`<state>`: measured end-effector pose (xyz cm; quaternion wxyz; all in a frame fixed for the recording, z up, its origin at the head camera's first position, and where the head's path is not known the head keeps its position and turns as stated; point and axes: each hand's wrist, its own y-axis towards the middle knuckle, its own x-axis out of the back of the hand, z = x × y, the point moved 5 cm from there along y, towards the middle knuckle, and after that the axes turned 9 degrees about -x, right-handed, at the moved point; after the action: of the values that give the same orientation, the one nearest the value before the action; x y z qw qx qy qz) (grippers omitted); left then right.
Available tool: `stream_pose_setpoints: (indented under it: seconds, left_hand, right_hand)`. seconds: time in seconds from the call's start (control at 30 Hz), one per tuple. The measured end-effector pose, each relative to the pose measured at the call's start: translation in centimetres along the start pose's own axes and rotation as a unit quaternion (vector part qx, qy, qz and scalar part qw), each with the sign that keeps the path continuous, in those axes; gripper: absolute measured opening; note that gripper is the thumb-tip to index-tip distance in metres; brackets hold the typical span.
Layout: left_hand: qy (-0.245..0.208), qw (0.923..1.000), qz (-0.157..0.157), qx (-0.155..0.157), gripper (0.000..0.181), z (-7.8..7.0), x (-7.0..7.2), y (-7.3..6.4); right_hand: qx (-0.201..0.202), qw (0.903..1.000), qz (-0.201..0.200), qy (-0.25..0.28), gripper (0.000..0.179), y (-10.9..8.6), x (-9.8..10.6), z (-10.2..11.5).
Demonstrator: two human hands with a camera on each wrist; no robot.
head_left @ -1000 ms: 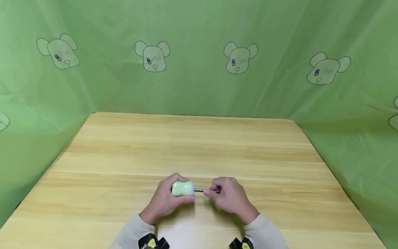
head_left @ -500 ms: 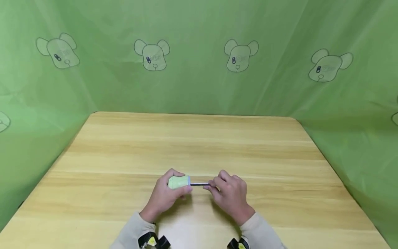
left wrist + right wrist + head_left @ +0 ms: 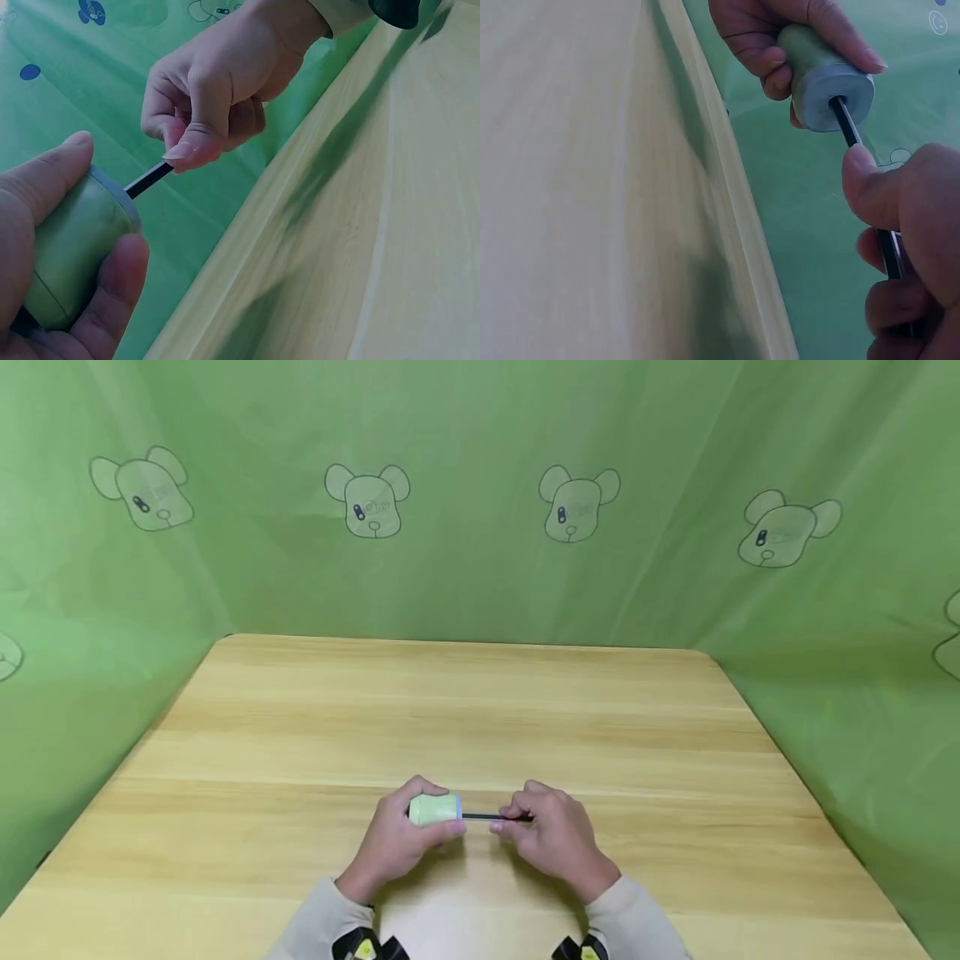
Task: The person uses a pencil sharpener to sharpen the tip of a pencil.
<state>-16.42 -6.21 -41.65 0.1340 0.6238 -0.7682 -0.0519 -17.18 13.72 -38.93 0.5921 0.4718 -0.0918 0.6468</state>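
My left hand (image 3: 390, 839) grips a rounded, pale green pencil sharpener (image 3: 433, 810) from the side, thumb and fingers curled round its body. Its bluish-grey end face (image 3: 836, 94) points toward my right hand and has a dark hole in the middle. A slim black pencil (image 3: 483, 817) runs into that hole, lying nearly level in the head view. My right hand (image 3: 553, 831) pinches the pencil between thumb and curled fingers, a short stretch away from the sharpener. In the right wrist view the pencil's shaft continues down behind the thumb into the fingers. Its tip is hidden inside the sharpener.
Both hands are over the near part of a light wooden table (image 3: 465, 718). A green curtain (image 3: 472, 577) with printed mouse heads encloses the back and sides. Black wrist cameras sit at the grey sleeves (image 3: 637, 918).
Against one second ago, more of the pencil shows between sharpener and right fingers. The right fingers have shifted their pinch on it. Both hands rose slightly in view, then came back down.
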Motion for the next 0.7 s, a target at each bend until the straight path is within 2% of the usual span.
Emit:
stream_pose_setpoints:
  seconds: [0.07, 0.13, 0.23, 0.33, 0.43, 0.53, 0.7]
  left_hand:
    - [0.003, 1.0000, -0.001, -0.005, 0.040, 0.0, 0.0, -0.1]
    - [0.002, 1.0000, -0.004, -0.006, 0.039, -0.1, 0.0, -0.1]
    - [-0.002, 0.9999, -0.015, 0.001, 0.040, -0.2, 0.1, -0.1]
    - [-0.010, 0.9994, -0.032, 0.008, 0.040, -0.3, 0.3, -0.1]
    - [-0.017, 0.9989, -0.041, 0.014, 0.039, -0.4, 0.4, 0.0]
    - [-0.027, 0.9987, -0.036, 0.022, 0.038, -0.3, 0.4, 0.0]
    - [-0.031, 0.9987, -0.028, 0.030, 0.036, -0.3, 0.3, -0.2]
  right_hand:
    - [0.006, 0.9999, -0.009, -0.010, 0.023, -0.1, -0.1, 0.0]
    - [0.026, 0.9973, -0.053, -0.043, 0.023, -0.1, 0.2, 0.2]
    - [0.056, 0.9849, -0.132, -0.098, 0.025, -0.3, 0.5, 1.0]
    - [0.079, 0.9745, -0.181, -0.107, 0.021, -0.5, 0.7, 1.8]
    - [0.103, 0.9731, -0.190, -0.079, 0.016, -0.6, 0.7, 2.3]
    - [0.131, 0.9685, -0.201, -0.069, 0.014, -0.7, 0.7, 2.4]
    - [0.162, 0.9628, -0.207, -0.063, 0.036, -0.9, 0.5, 2.1]
